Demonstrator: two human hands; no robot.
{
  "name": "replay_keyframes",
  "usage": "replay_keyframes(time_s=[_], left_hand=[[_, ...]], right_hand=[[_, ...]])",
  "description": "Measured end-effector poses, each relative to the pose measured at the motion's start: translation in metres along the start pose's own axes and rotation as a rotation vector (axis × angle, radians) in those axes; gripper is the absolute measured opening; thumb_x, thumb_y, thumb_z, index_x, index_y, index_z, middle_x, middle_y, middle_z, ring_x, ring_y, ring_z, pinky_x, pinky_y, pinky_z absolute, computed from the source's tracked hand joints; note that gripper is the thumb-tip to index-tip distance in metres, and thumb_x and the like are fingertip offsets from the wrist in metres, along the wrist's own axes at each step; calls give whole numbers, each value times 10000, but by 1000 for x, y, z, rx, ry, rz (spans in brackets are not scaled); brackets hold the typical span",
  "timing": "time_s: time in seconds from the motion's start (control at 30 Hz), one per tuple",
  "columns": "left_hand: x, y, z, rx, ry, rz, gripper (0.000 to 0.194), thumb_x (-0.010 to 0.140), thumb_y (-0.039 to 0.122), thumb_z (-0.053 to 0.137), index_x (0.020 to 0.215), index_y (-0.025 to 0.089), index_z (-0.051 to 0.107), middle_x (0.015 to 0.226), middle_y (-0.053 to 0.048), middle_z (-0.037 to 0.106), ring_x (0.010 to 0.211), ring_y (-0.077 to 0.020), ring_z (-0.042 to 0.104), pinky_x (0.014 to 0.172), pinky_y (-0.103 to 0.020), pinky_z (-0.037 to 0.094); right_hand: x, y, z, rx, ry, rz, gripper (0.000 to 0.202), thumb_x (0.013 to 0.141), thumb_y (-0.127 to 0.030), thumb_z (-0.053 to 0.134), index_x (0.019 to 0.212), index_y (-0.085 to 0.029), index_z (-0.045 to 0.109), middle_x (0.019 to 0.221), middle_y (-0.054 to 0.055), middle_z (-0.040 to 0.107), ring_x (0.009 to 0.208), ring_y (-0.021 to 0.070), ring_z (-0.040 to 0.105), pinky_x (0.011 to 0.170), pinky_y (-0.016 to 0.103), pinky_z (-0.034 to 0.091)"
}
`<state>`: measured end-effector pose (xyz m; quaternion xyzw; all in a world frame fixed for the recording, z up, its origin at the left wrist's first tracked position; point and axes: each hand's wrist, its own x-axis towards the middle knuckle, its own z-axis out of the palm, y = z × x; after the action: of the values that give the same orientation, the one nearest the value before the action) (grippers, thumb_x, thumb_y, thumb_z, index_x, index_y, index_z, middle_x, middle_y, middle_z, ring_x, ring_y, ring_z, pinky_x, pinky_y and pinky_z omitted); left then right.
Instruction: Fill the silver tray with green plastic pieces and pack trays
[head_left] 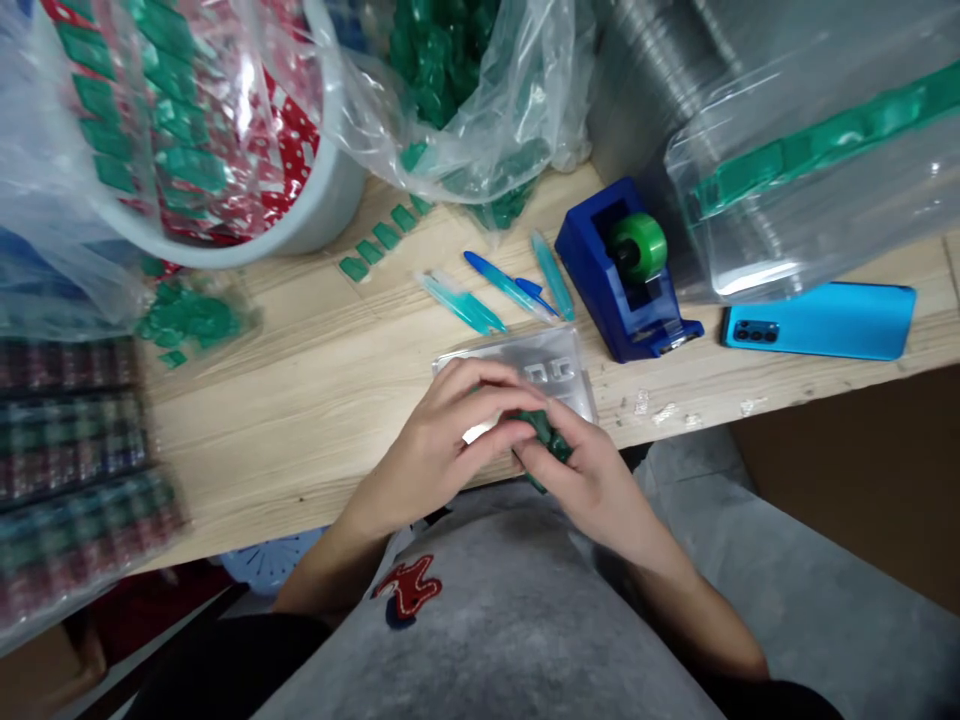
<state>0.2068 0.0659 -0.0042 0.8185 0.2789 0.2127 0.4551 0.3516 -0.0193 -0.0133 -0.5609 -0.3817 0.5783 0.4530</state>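
Observation:
My left hand (pixel 446 430) and my right hand (pixel 589 470) meet close to my body at the table's front edge. Between them are some small dark green pieces (pixel 553 440), partly covered by my fingers. The right hand's thumb and fingers close around these pieces. Curved inward, the left fingers and thumb pinch at their left end; what exactly the tips grip is partly hidden. Just behind and below the hands lies a clear plastic tray (pixel 487 352) with moulded shapes.
Behind the tray lie a blue pen (pixel 499 280), teal pens (pixel 553 275) and a blue tape dispenser (pixel 600 260). A blue phone (pixel 840 320) is at right. Green pieces (pixel 386 236) lie in a row near a grey bucket (pixel 341 190). Packed bundles (pixel 75 530) stand left.

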Motion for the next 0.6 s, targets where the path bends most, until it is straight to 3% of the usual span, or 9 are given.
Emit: replay_keyframes(time_s=[0.13, 0.23, 0.37, 0.47, 0.6], left_hand=[[-4, -4, 2, -225, 62, -90, 143, 911, 168, 572, 1026, 228, 632, 979, -19, 645, 976, -134, 607, 878, -280, 494], [-8, -3, 4, -178, 39, -65, 232, 881, 182, 620, 1105, 240, 603, 1042, -35, 643, 1025, -163, 592, 905, -320, 485], [-9, -3, 5, -100, 28, -4, 147, 876, 133, 605, 998, 216, 602, 994, -37, 626, 990, -163, 585, 893, -334, 479], [-8, -3, 4, -210, 56, -20, 107, 881, 115, 571, 943, 201, 578, 947, -32, 606, 947, -152, 587, 867, -314, 484], [-9, -2, 1, -368, 75, -94, 88, 886, 122, 558, 923, 201, 571, 943, -28, 592, 926, -135, 589, 842, -273, 492]], right_hand=[[-4, 2, -1, 0, 46, 6, 463, 873, -238, 586, 1329, -305, 540, 1355, 17, 593, 1248, 199, 554, 1069, 387, 445], [-6, 3, -1, -76, 14, -29, 515, 892, -212, 549, 1390, -315, 470, 1394, 4, 560, 1291, 195, 518, 1099, 396, 420], [-7, 5, -1, -129, -25, -57, 592, 885, -184, 543, 1438, -331, 390, 1453, 5, 493, 1333, 208, 472, 1108, 424, 407], [-6, 5, -1, -60, -1, -81, 540, 869, -173, 570, 1379, -324, 478, 1403, 6, 551, 1277, 187, 531, 1072, 378, 448], [-7, 1, -1, -11, 98, -79, 316, 862, -179, 597, 1152, -297, 643, 1114, -8, 714, 1008, 151, 670, 886, 297, 547]])
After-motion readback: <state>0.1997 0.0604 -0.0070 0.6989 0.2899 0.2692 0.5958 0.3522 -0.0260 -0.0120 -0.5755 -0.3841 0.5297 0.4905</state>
